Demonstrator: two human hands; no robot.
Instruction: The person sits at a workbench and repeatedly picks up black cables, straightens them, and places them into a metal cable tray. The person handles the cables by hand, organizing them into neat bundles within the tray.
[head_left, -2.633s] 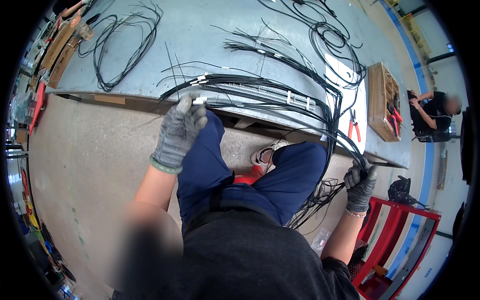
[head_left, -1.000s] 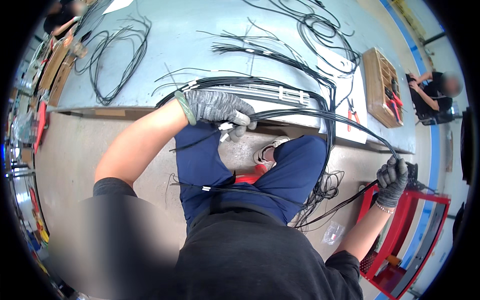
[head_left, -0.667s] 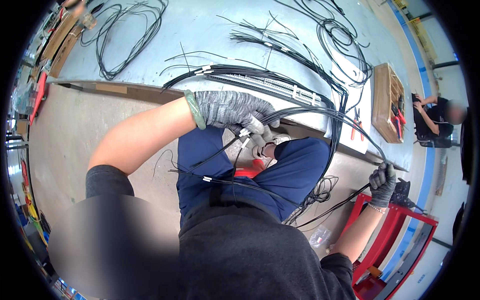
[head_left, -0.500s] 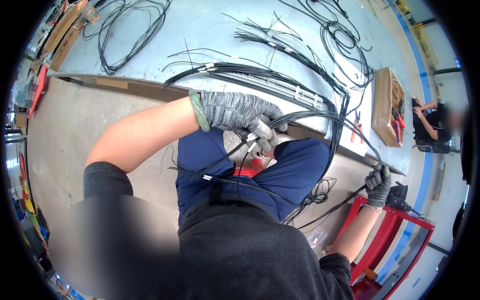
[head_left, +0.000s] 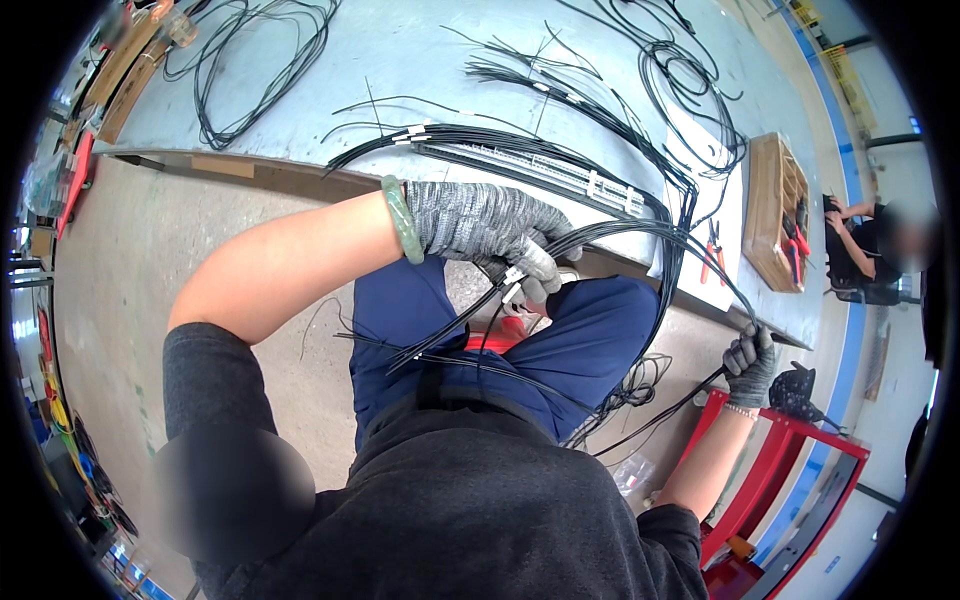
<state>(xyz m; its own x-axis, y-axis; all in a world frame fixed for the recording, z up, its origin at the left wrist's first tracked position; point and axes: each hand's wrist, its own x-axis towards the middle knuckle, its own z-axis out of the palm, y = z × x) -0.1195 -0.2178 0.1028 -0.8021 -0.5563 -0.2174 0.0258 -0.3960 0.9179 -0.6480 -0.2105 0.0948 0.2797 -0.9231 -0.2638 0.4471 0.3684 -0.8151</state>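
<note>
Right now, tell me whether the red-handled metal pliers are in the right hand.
No, the red-handled metal pliers lie on the flat white sheet, while the grey-gloved right hand grips a bundle of thin black cables.

A broad, pale grey worktable (head_left: 400,75) spans 12 o'clock in a brightly lit workshop, its edge above a bare, greyish floor (head_left: 120,285) reaching 9 o'clock; a blue floor stripe (head_left: 847,160) curves past 3, a red metal cart (head_left: 795,428) at 4.

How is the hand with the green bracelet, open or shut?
Shut: the left hand has its gloved fingers curled around black wires, which stick out on both sides of its grip.
</note>
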